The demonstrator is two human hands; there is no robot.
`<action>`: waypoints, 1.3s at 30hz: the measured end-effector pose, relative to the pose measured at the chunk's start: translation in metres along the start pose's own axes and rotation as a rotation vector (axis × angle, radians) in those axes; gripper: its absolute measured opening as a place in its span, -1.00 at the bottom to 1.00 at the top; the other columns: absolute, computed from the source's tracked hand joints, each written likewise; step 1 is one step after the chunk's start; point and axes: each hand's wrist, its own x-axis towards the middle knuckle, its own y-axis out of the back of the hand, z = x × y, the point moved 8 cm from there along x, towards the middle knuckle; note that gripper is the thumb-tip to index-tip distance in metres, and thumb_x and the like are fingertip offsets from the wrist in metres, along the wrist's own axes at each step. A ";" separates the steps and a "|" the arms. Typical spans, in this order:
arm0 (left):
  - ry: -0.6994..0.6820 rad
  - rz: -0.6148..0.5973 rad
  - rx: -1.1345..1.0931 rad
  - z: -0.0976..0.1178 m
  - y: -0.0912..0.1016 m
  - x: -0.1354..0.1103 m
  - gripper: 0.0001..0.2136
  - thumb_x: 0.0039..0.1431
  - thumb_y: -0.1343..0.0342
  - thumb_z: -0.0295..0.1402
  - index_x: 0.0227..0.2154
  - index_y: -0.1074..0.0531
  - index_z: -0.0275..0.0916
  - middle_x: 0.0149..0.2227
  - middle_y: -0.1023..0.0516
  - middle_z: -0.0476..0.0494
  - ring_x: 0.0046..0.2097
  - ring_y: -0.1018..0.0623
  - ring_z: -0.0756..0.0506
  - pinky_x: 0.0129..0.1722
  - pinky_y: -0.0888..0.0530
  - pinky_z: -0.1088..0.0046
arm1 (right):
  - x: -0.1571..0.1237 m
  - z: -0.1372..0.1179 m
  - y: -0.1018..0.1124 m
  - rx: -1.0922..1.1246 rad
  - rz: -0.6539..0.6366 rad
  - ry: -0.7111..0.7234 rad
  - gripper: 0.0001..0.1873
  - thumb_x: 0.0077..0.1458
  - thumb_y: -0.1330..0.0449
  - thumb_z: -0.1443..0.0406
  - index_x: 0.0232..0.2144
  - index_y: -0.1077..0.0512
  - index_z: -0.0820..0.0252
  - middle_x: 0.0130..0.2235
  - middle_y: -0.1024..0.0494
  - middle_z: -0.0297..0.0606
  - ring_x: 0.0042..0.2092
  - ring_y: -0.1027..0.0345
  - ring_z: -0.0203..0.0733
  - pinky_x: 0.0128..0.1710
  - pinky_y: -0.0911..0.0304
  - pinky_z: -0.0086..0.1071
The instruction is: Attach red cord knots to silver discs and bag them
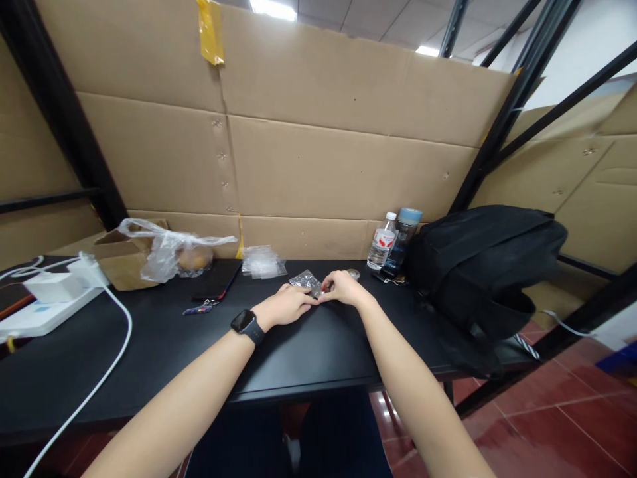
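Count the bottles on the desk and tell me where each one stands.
2. The white-capped bottle stands near the cardboard wall; the blue-lidded bottle stands just right of it, beside the black backpack. The backpack could hide more.

nearer than the fingers (305,301), the black table (311,355) leaves passage, while a backpack (478,259) blocks the right.

- Red item (326,287): was pinched in the right hand (342,289), which partly covered it; too small to identify.
- Left hand (286,306): covered part of the clear bag (302,279), whose contents could not be made out.
- Clear disc (354,273): lay partly behind the right hand.
- Blue-lidded bottle (407,234): was partly hidden by the clear bottle (381,244), whose small print was illegible.
- Power strip (30,323): was cut off by the left edge.
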 end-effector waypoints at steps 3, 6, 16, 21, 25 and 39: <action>0.012 -0.012 -0.008 -0.001 0.000 0.000 -0.66 0.37 -0.02 -0.35 0.10 -0.51 0.11 0.26 -0.44 -0.12 0.31 -0.38 -0.23 0.25 -0.29 0.10 | 0.000 0.003 -0.006 0.045 -0.061 -0.011 -0.71 -0.16 -0.47 0.24 -0.31 -0.65 0.22 -0.41 -0.65 -0.27 -0.35 -0.53 -0.18 -0.33 -0.31 -0.44; 0.008 -0.016 -0.022 -0.001 -0.001 0.000 -0.66 0.36 -0.03 -0.34 0.10 -0.51 0.10 0.26 -0.45 -0.11 0.32 -0.37 -0.21 0.26 -0.28 0.10 | -0.001 0.005 -0.010 0.138 -0.122 -0.007 -0.67 -0.12 -0.41 0.38 -0.21 -0.63 0.22 -0.34 -0.66 -0.28 -0.35 -0.53 -0.23 -0.32 -0.34 -0.46; 0.033 -0.044 0.015 -0.003 -0.002 -0.001 -0.63 0.37 0.01 -0.36 0.13 -0.48 0.11 0.36 -0.29 -0.11 0.37 -0.29 -0.24 0.26 -0.27 0.08 | 0.007 -0.003 -0.011 0.191 0.077 0.024 -0.66 -0.16 -0.44 0.37 -0.25 -0.56 0.24 -0.36 -0.58 -0.32 -0.42 -0.47 -0.31 -0.39 -0.31 -0.49; 0.027 -0.070 -0.004 -0.003 -0.002 -0.002 -0.62 0.32 -0.05 -0.28 0.16 -0.45 0.12 0.43 -0.13 -0.05 0.37 -0.27 -0.26 0.27 -0.27 0.08 | 0.006 -0.012 -0.024 0.369 -0.059 0.092 -0.56 -0.12 -0.28 0.51 -0.11 -0.49 0.21 -0.29 -0.57 -0.34 -0.39 -0.48 -0.34 -0.35 -0.35 -0.50; 0.038 -0.084 -0.005 -0.002 -0.001 -0.004 -0.61 0.32 -0.04 -0.28 0.17 -0.45 0.11 0.44 -0.10 -0.05 0.39 -0.23 -0.26 0.29 -0.24 0.06 | 0.006 -0.009 -0.013 0.194 0.036 0.106 -0.57 -0.12 -0.34 0.49 -0.14 -0.47 0.19 -0.34 -0.48 -0.40 -0.41 -0.37 -0.36 -0.36 -0.27 -0.49; 0.006 -0.049 -0.072 -0.006 0.002 -0.005 -0.68 0.32 -0.04 -0.31 0.04 -0.56 0.08 0.37 -0.27 -0.07 0.37 -0.28 -0.22 0.26 -0.26 0.11 | 0.014 -0.014 -0.008 -0.400 0.306 -0.095 -0.57 0.06 -0.39 0.11 -0.08 -0.39 0.11 -0.06 -0.41 -0.15 -0.09 -0.39 -0.05 -0.18 -0.26 -0.27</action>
